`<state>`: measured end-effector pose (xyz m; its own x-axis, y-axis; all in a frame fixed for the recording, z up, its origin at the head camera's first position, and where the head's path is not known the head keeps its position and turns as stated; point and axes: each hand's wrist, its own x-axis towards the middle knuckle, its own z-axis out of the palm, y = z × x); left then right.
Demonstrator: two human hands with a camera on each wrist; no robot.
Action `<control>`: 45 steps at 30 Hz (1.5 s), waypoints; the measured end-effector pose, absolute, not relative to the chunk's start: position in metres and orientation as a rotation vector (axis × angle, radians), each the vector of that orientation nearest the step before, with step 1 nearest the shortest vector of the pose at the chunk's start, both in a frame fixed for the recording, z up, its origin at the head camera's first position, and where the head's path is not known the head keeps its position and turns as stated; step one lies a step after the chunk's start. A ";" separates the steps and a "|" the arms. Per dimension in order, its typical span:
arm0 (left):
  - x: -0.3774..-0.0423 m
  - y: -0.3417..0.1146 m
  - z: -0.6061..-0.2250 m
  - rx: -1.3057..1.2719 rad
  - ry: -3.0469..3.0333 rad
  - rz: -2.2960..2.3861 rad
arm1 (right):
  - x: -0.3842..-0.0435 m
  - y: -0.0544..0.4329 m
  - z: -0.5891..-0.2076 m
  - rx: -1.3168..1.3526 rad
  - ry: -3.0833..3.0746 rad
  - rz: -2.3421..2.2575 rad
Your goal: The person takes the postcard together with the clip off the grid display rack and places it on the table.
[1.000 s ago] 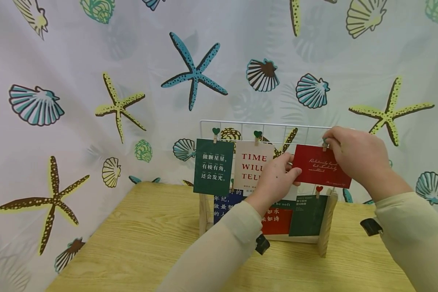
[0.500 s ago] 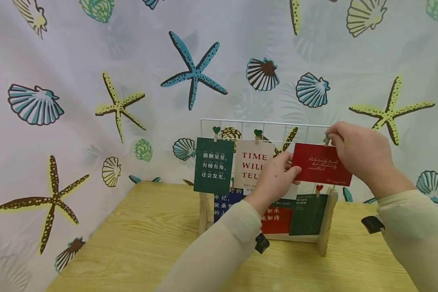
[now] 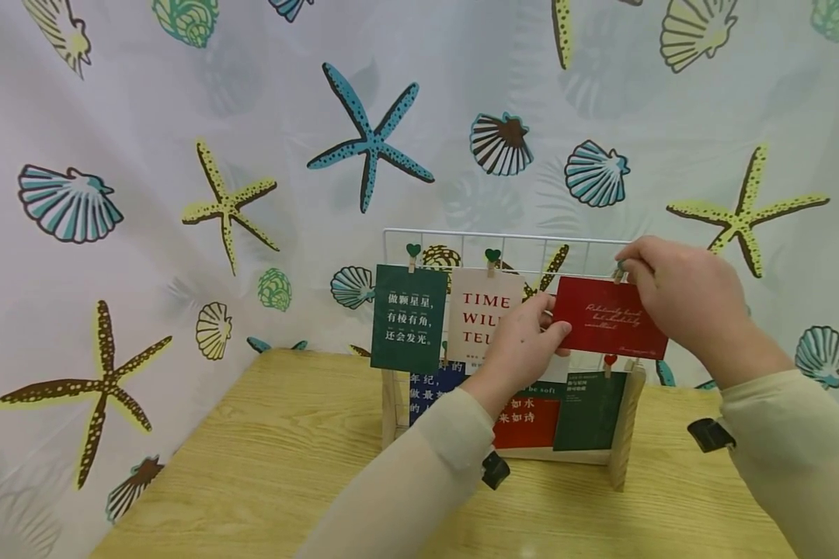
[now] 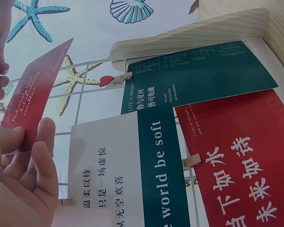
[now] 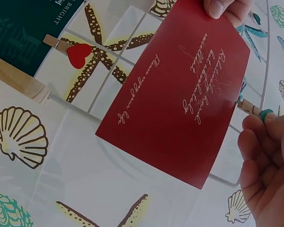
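Note:
My left hand (image 3: 520, 341) pinches the left edge of a red card (image 3: 604, 326) with thin white script, thumb in front. My right hand (image 3: 688, 295) pinches a small wooden clothespin (image 5: 249, 108) with a green ornament, at the card's top edge. Behind the card stands a white wire grid (image 3: 447, 232) in a wooden frame (image 3: 624, 454). Whether the clothespin's tips bite both card and wire is hard to tell. Left of the red card hang a green card (image 3: 409, 353) and a cream card (image 3: 470, 283), each under a green heart clothespin (image 3: 492, 256).
Lower on the grid hang a blue card (image 3: 426, 392), a white-and-green card (image 4: 104, 146), an orange-red card (image 3: 527, 431) and a dark green card (image 3: 590, 415) with a red heart clothespin (image 3: 610, 362). A wood-grain table (image 3: 273, 450) lies beneath; a shell-and-starfish curtain (image 3: 287, 93) hangs behind.
Over the last half second the red card and both hands have shifted slightly left. The clothespin's tilt has changed a little at the card's top edge. Both hands keep their grip.

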<state>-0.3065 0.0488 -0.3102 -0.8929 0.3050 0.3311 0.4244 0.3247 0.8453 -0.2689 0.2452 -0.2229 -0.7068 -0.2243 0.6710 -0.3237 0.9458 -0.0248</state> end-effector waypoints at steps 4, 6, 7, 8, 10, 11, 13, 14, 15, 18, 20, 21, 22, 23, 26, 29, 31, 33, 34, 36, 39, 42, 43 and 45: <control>-0.304 0.047 -0.309 -0.676 -2.466 -1.632 | -0.266 0.245 -0.223 0.391 -2.382 0.196; -0.303 0.046 -0.309 -0.680 -2.464 -1.638 | -0.264 0.245 -0.223 0.385 -2.382 0.204; -0.303 0.046 -0.309 -0.683 -2.461 -1.643 | -0.264 0.246 -0.224 0.382 -2.384 0.211; -0.303 0.045 -0.309 -0.687 -2.459 -1.646 | -0.263 0.246 -0.224 0.378 -2.389 0.220; -0.303 0.044 -0.309 -0.695 -2.455 -1.649 | -0.263 0.247 -0.225 0.372 -2.399 0.238; -0.302 0.044 -0.310 -0.698 -2.455 -1.650 | -0.262 0.247 -0.226 0.373 -2.402 0.247; -0.302 0.042 -0.311 -0.704 -2.453 -1.657 | -0.261 0.248 -0.228 0.378 -2.398 0.263; -0.301 0.041 -0.312 -0.707 -2.451 -1.662 | -0.261 0.248 -0.229 0.381 -2.394 0.268; -0.301 0.039 -0.313 -0.706 -2.450 -1.670 | -0.260 0.249 -0.230 0.387 -2.385 0.270; -0.300 0.035 -0.316 -0.697 -2.461 -1.677 | -0.259 0.251 -0.233 0.397 -2.367 0.285; -0.300 0.032 -0.317 -0.688 -2.477 -1.675 | -0.258 0.253 -0.235 0.398 -2.369 0.300; -0.299 0.030 -0.317 -0.686 -2.485 -1.670 | -0.257 0.254 -0.236 0.397 -2.373 0.308; -0.299 0.029 -0.318 -0.685 -2.495 -1.668 | -0.257 0.254 -0.238 0.396 -2.378 0.318; -0.298 0.027 -0.318 -0.687 -2.498 -1.675 | -0.256 0.255 -0.239 0.394 -2.384 0.327; -0.296 0.022 -0.319 -0.697 -2.512 -1.666 | -0.255 0.257 -0.243 0.390 -2.403 0.359; -0.294 0.017 -0.321 -0.711 -2.513 -1.660 | -0.255 0.259 -0.248 0.402 -2.411 0.384; -0.292 0.014 -0.323 -0.726 -2.516 -1.647 | -0.254 0.260 -0.251 0.419 -2.410 0.397; -0.291 0.011 -0.325 -0.743 -2.511 -1.651 | -0.253 0.260 -0.254 0.438 -2.401 0.406; -0.290 0.010 -0.325 -0.745 -2.512 -1.656 | -0.253 0.259 -0.256 0.447 -2.398 0.417; -0.288 0.007 -0.327 -0.748 -2.517 -1.670 | -0.251 0.259 -0.259 0.464 -2.391 0.443; -0.285 0.003 -0.329 -0.740 -2.534 -1.689 | -0.248 0.257 -0.263 0.486 -2.380 0.492; -0.283 -0.003 -0.330 -0.730 -2.554 -1.702 | -0.244 0.256 -0.266 0.500 -2.378 0.539; -0.282 -0.004 -0.331 -0.727 -2.556 -1.714 | -0.243 0.256 -0.267 0.501 -2.382 0.558; -0.280 -0.008 -0.333 -0.721 -2.553 -1.750 | -0.241 0.255 -0.269 0.503 -2.392 0.585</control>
<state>-0.2804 -0.0079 -0.3325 -0.8963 0.3847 0.2204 0.3443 0.2906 0.8928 -0.2410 0.2550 -0.2688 -0.7366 -0.2075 0.6438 -0.4813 0.8295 -0.2833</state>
